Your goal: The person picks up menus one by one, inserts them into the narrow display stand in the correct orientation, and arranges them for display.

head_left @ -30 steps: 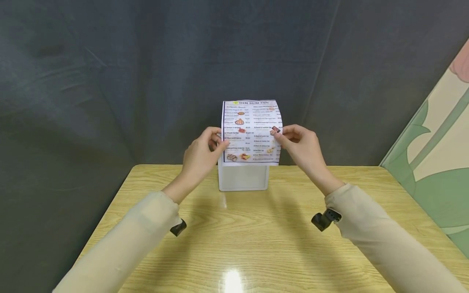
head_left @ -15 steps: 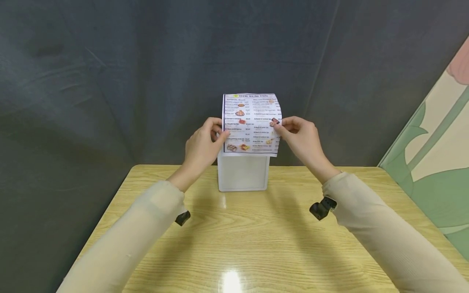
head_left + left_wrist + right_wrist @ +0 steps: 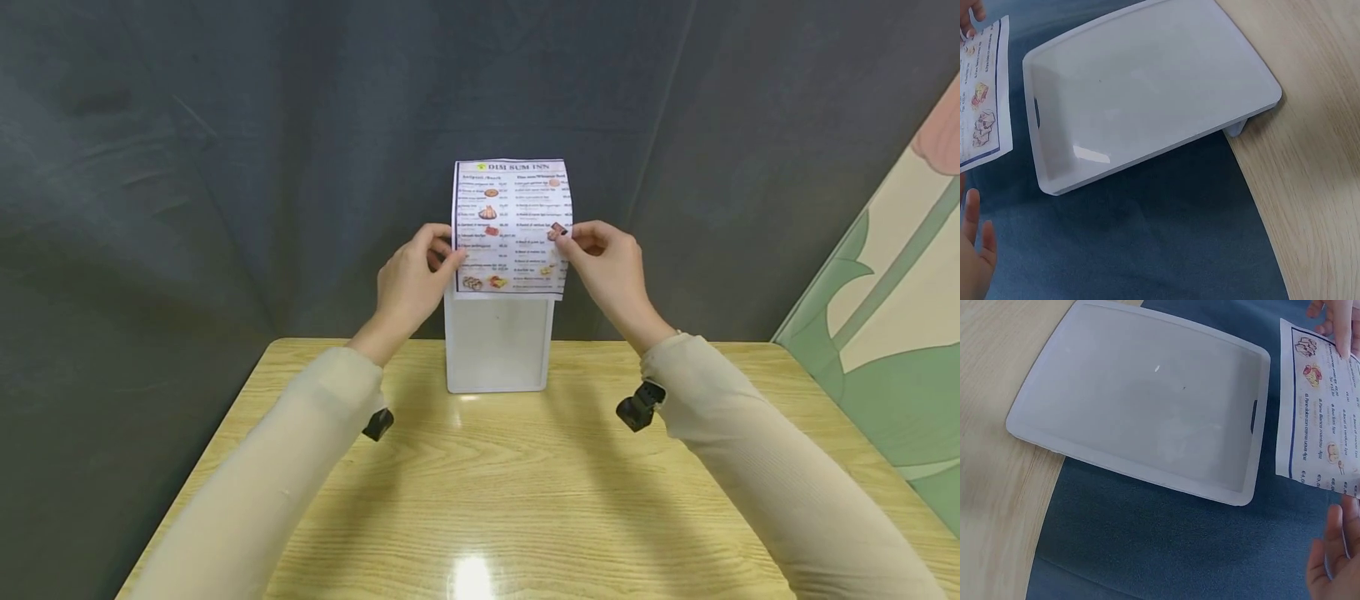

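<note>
A pale wood-grain table point(image 3: 480, 475) fills the near ground. Two forearms in cream sleeves point(image 3: 262, 475) reach forward over it from the bottom of the head view, each with a black wrist device point(image 3: 637, 408) at the cuff.

Beyond the cuffs, the left hand point(image 3: 412, 279) pinches the left edge of a printed menu sheet point(image 3: 510, 229), its thumb on the front. The right hand point(image 3: 611, 267) pinches the right edge the same way, thumb in front. Both grips are narrow, closed on thin paper. In the right wrist view, some of that hand's fingers stretch clear of the sheet.

The sheet is held raised between the hands, slightly bowed, its heading "DIM SUM INN" at the top. From the head it overlaps the upper part of a white rimmed board point(image 3: 498, 346) standing near the table's far edge; both wrist views show the sheet apart from the board's slotted end. Behind hangs a dark blue-grey curtain point(image 3: 225, 167), with a flower-painted panel point(image 3: 892, 333) at far right.
</note>
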Demonstrator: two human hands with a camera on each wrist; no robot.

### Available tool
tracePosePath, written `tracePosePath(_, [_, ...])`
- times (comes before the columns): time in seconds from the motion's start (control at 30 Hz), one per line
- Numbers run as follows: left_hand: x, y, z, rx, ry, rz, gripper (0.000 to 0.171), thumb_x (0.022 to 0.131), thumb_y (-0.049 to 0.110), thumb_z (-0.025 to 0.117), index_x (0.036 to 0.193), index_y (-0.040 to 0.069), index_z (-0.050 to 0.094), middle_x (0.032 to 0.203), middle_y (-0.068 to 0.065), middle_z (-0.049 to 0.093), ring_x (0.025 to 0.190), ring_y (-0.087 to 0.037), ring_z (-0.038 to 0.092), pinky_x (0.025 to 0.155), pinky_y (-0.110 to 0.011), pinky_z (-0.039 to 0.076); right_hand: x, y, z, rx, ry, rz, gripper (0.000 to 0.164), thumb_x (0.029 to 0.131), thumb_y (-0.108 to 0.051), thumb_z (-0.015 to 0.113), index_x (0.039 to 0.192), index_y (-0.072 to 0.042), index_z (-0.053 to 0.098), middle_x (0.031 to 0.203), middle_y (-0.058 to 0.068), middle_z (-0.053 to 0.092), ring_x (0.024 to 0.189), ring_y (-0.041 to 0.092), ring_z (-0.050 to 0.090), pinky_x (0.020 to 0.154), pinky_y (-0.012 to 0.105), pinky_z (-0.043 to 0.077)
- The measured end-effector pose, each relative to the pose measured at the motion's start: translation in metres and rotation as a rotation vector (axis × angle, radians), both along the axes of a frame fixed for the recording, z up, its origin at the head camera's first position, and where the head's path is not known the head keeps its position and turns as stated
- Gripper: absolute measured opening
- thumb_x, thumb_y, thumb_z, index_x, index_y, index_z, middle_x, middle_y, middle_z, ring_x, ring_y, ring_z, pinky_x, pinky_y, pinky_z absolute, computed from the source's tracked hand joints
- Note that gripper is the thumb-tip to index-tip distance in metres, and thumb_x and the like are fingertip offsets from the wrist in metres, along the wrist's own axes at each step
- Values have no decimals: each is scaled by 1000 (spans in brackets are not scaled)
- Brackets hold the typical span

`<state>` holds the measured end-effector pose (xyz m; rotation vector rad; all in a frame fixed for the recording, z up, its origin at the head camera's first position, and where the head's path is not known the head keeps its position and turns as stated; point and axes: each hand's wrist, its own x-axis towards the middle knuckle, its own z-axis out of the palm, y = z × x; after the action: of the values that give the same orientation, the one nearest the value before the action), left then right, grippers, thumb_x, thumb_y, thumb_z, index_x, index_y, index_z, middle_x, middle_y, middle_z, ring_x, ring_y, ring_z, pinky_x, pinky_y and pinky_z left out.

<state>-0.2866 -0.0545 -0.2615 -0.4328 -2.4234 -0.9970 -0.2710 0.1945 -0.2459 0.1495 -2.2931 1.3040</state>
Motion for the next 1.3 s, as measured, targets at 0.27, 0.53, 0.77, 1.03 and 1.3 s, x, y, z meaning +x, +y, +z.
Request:
tracePosePath(0.27, [-8, 1, 5, 6, -4, 23, 37, 98, 37, 64, 127, 16, 59, 100, 5, 68, 85, -13, 58, 66, -32, 39, -8, -4, 3, -20, 21, -1, 31, 95, -29, 69, 110, -3, 69, 95, 9, 66, 86, 15, 57, 72, 26, 42])
tracePosePath(0.53, [-17, 0, 11, 3, -1, 41, 37, 98, 36, 63, 128, 16, 58, 101, 4, 67, 84, -14, 57, 65, -31, 37, -16, -6, 7, 4, 60, -10, 28, 96, -25, 67, 110, -2, 69, 95, 9, 66, 85, 16, 57, 70, 26, 41])
tracePosePath(0.77, [-23, 1, 15, 0, 0, 59, 36, 98, 38, 63, 127, 17, 58, 102, 5, 68, 85, -13, 59, 67, -33, 39, -22, -8, 11, 25, 59, -42, 27, 96, -26, 67, 111, -4, 70, 96, 9, 68, 85, 15, 58, 69, 26, 41])
tracePosePath(1.03, [-29, 2, 14, 3, -3, 63, 35, 99, 38, 61, 127, 18, 57, 103, 4, 68, 83, -13, 58, 67, -31, 38, -27, -10, 15, 43, 52, -64, 28, 96, -27, 66, 112, -4, 69, 98, 10, 69, 87, 17, 60, 70, 27, 41])
tracePosePath(1.3, [-35, 3, 12, 27, 1, 72, 32, 99, 38, 61, 124, 19, 59, 103, 5, 69, 83, -13, 58, 67, -32, 39, -36, -12, 18, 69, 42, -108, 27, 97, -28, 65, 112, -6, 70, 99, 10, 70, 90, 19, 60, 71, 29, 40])
